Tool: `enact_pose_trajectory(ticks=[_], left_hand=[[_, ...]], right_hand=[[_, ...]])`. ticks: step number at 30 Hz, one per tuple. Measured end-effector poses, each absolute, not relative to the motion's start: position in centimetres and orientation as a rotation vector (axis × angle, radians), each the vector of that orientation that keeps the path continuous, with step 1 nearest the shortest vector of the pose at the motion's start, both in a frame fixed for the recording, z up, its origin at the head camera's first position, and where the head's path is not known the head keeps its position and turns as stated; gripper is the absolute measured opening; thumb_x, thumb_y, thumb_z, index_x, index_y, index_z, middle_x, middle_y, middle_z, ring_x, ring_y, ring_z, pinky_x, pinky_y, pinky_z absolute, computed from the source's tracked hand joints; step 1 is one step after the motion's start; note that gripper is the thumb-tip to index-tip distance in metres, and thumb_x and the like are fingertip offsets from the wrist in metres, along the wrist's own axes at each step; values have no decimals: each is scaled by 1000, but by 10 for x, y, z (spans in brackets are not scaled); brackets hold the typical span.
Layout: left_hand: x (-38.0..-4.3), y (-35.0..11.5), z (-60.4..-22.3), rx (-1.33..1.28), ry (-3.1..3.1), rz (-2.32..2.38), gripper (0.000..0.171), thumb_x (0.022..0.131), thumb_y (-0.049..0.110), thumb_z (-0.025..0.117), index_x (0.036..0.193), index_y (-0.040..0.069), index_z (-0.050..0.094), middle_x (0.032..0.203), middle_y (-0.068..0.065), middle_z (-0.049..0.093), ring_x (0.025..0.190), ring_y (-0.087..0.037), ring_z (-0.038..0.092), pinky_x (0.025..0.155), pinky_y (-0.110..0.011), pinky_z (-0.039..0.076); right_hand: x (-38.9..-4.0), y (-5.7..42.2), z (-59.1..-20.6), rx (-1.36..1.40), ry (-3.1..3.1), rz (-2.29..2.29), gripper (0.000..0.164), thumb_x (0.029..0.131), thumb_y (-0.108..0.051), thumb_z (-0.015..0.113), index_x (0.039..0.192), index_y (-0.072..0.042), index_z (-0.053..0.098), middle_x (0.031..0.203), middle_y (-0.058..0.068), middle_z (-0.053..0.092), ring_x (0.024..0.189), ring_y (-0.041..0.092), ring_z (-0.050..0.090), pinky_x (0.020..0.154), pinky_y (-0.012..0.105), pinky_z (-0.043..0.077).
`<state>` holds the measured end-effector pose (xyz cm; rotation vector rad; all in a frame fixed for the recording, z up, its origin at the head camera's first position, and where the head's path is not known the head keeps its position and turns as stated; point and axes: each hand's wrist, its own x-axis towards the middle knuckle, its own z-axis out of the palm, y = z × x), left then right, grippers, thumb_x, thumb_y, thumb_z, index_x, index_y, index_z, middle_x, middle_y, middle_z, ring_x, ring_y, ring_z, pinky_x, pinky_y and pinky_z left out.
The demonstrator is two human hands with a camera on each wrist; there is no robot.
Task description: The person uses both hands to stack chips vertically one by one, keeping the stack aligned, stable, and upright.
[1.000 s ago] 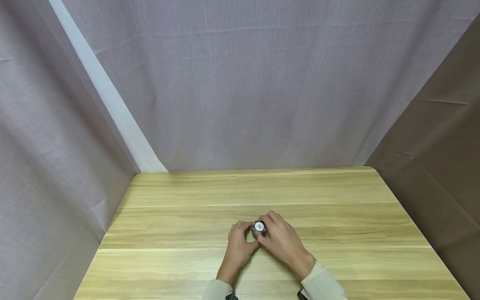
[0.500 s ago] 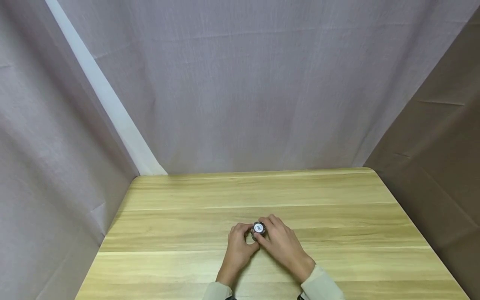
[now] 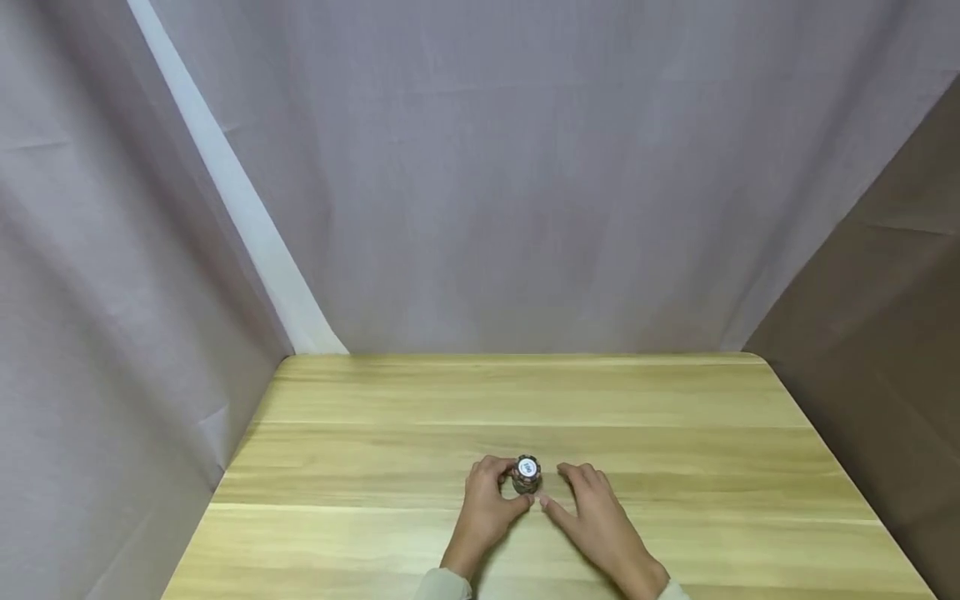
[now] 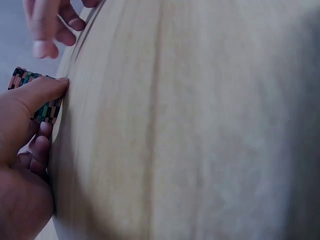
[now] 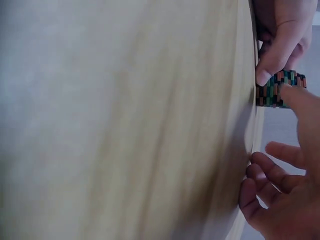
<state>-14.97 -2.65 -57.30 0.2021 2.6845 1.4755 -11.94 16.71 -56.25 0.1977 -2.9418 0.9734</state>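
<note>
A short stack of dark poker chips [image 3: 527, 477] stands upright on the table, a white label facing up on the top chip. My left hand [image 3: 483, 512] holds the stack low on its left side, thumb in front and fingers behind. In the left wrist view the chips [image 4: 47, 111] show green, black and salmon edge blocks, partly covered by the thumb. My right hand [image 3: 600, 521] is spread just right of the stack, with nothing in its grasp. Its thumb overlaps the chips [image 5: 272, 92] in the right wrist view.
The wood-grain table [image 3: 360, 467] extends around both hands. Grey curtains [image 3: 487, 208] hang behind it and on the left, with a white strip [image 3: 247, 200] at the left corner. A brown cloth [image 3: 862, 367] hangs along the right side.
My right hand has let go of the chip stack and moved right, its fingers spreading. The left hand stays at the stack. The head view has shifted slightly.
</note>
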Motion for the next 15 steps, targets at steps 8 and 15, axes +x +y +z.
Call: enact_pose_trajectory(ticks=[8,15], left_hand=[[-143,-29,-576,241,2718,1418,50,77,13,93,122,4,74,107,7,64,97,-11,51,86,-30,49],[-154,-20,-569,327,2741,1436,51,77,15,92,124,4,73,107,4,65,96,-10,52,87,-31,46]], right_hand=[[-107,168,-566,216,-2998,1025,60,90,-32,85,134,2,65,127,12,58,121,32,53,101,54,53],[-112,175,-555,248,-2955,945,60,89,-25,86,136,4,62,128,14,57,119,33,52,101,53,52]])
